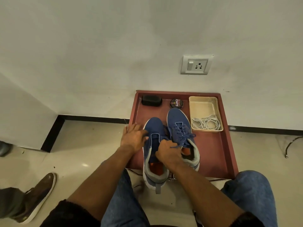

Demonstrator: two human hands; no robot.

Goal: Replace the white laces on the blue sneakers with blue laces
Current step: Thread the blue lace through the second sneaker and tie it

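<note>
Two blue sneakers [165, 141] side by side on red tray [211, 149] — left hand [133, 136] flat against left shoe, right hand [167, 153] curled, pinching blue lace [182, 141]; white laces [205, 123] in tray's beige basket [203, 104].

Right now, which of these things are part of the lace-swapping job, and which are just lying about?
Part of the job:
left sneaker
right sneaker
blue lace
white laces
cream basket
left hand
right hand

Lying about:
polish tin
black brush
red tray
</note>
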